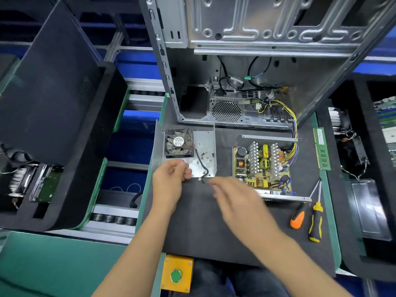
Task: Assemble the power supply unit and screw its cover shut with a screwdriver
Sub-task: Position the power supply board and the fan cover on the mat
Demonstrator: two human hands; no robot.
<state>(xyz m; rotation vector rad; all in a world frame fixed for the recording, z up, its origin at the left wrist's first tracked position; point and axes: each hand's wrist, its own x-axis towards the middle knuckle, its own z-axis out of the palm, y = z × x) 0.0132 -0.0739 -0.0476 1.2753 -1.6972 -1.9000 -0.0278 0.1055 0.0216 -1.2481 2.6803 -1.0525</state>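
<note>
While both hands hang over the black mat (203,221), the relation that matters is cover to base. The cover (205,146), an upturned sheet-metal shell with the fan (179,143) fixed in it, lies directly ahead of the left hand (169,181); the open power supply base (263,166), circuit board exposed, lies ahead and to the outer side of the right hand (233,200).

Left hand: fingers curled inward, fingertips at the cover's near edge. Something small may be pinched there, a screw perhaps; cannot tell. Right hand: blurred, fingers roughly straight and together, palm down, holding nothing visible, its fingertips pointing across towards the left hand.

Loose screws (205,155) lie scattered inside the cover, just beyond the left fingertips; a few more small parts sit on the mat between the two hands. The fan lead (202,163) curls from the fan down to the cover's near edge.

Two screwdrivers, one orange-handled (297,219) and one yellow-and-black (315,221), lie well out to the right of the right hand, shafts pointing away from the person; the right hand is clearly nearer them.

Judgement: cover not yet on. It must be turned over and carried rightwards onto the base, so the screws inside it need emptying first. The left hand is best placed for that.
</note>
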